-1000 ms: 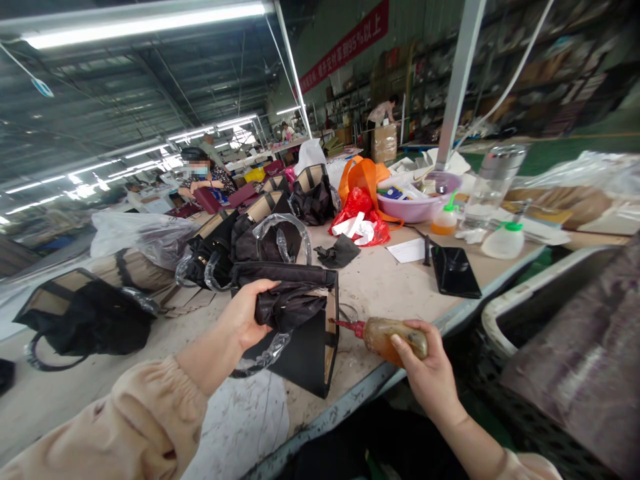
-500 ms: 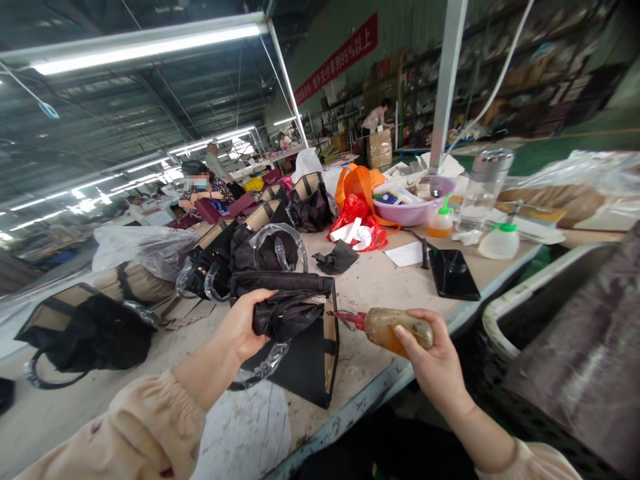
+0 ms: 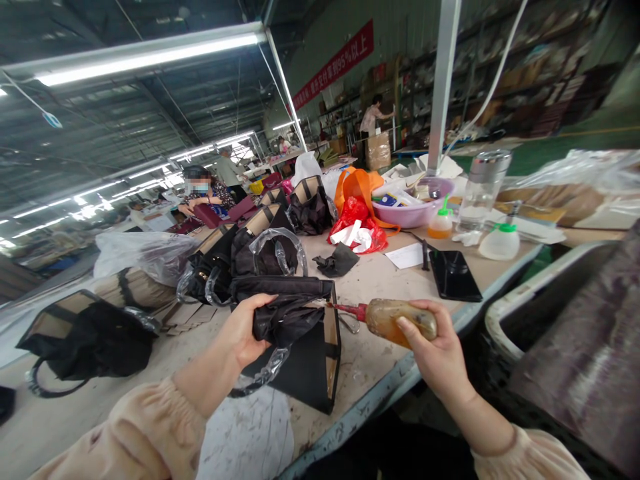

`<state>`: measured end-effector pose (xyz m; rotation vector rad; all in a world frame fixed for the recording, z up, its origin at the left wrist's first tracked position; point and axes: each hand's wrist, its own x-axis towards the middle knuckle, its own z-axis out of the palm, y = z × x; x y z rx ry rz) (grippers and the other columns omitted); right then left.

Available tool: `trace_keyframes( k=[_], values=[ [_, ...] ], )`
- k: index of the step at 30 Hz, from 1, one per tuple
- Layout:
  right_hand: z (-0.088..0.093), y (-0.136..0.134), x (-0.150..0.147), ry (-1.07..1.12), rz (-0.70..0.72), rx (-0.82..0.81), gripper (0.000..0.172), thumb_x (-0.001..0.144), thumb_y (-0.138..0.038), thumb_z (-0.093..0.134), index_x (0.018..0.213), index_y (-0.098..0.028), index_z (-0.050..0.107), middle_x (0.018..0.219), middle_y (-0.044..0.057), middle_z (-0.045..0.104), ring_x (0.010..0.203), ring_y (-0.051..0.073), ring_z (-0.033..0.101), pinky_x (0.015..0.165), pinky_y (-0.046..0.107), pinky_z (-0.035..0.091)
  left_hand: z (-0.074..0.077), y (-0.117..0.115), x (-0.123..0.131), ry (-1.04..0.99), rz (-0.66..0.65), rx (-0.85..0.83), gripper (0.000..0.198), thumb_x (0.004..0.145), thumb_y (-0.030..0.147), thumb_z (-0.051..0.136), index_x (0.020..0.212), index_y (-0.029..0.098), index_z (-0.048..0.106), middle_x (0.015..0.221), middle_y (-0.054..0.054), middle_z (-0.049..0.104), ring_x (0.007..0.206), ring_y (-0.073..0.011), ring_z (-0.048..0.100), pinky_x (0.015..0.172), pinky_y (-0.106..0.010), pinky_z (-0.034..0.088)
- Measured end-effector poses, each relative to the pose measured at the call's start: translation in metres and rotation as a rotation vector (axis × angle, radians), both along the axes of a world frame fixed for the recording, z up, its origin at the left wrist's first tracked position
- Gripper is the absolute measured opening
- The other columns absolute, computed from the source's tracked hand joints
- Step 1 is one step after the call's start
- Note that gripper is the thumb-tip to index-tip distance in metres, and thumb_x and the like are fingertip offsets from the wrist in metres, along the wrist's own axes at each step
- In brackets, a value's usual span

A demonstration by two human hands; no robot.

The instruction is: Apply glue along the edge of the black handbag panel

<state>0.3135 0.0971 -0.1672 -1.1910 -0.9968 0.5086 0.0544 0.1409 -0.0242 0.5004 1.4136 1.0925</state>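
Observation:
My left hand (image 3: 253,330) is closed around the gathered dark fabric of a black handbag (image 3: 300,367), which lies on its side on the worktable. Its handle is wrapped in clear plastic, and a tan board shows along its open edge. In my right hand (image 3: 433,340) is a squeeze bottle (image 3: 395,321) of amber liquid, probably glue, held nearly level. The bottle's red nozzle points left, its thin tip at the bag's upper edge; whether it touches I cannot tell. Some fingertips of both hands are hidden behind what they hold.
More black bags (image 3: 95,333) stand left and behind. Beyond my right hand lie a black tablet-like slab (image 3: 455,275), a green-capped bottle (image 3: 500,241), a clear tumbler (image 3: 475,193) and a purple basin (image 3: 407,215). A white-rimmed bin (image 3: 505,313) borders the table's right edge. A co-worker (image 3: 205,193) sits across.
The bottle's nozzle has risen slightly against the bag's edge, with the bottle held a little more level. My left hand keeps its hold on the bag. The view has shifted slightly.

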Motion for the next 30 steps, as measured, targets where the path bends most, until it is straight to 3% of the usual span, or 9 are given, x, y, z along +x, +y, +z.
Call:
trace_keyframes(
  k=[8,15,22,30],
  values=[
    [-0.025,-0.006,0.004,0.072,0.121,-0.144,0.035,0.076,-0.047,0.071,0.098,-0.025,0.056,0.089,0.000,0.060,0.079,0.018,0.058,0.074,0.032,0.048,0.000,0.001,0.002,-0.004,0.012,0.002,0.013,0.080,0.010,0.056,0.080,0.009,0.069,0.063,-0.008,0.072,0.050,-0.0197,0.067,0.049,-0.032,0.060],
    [-0.030,-0.008,0.004,0.006,0.149,-0.144,0.034,0.077,-0.047,0.071,0.098,-0.024,0.056,0.089,0.001,0.060,0.080,0.019,0.057,0.074,0.032,0.048,0.000,0.001,0.000,-0.013,0.008,0.005,0.012,0.080,0.009,0.056,0.080,0.009,0.067,0.063,-0.008,0.072,0.050,-0.0202,0.068,0.049,-0.032,0.060],
    [-0.011,-0.001,0.003,0.101,0.097,-0.107,0.036,0.075,-0.046,0.072,0.099,-0.025,0.055,0.092,0.001,0.060,0.081,0.019,0.058,0.076,0.033,0.048,-0.002,0.002,-0.001,-0.004,-0.002,0.012,0.012,0.080,0.010,0.056,0.084,0.008,0.068,0.066,-0.009,0.073,0.053,-0.0211,0.069,0.052,-0.034,0.061],
    [0.019,0.009,0.003,0.060,0.008,0.034,0.030,0.076,-0.041,0.071,0.097,-0.024,0.057,0.091,0.000,0.060,0.082,0.019,0.057,0.078,0.034,0.047,-0.002,0.001,-0.003,-0.011,-0.005,0.013,0.013,0.078,0.010,0.057,0.085,0.009,0.068,0.066,-0.009,0.074,0.055,-0.0231,0.070,0.052,-0.035,0.061]
  ],
)
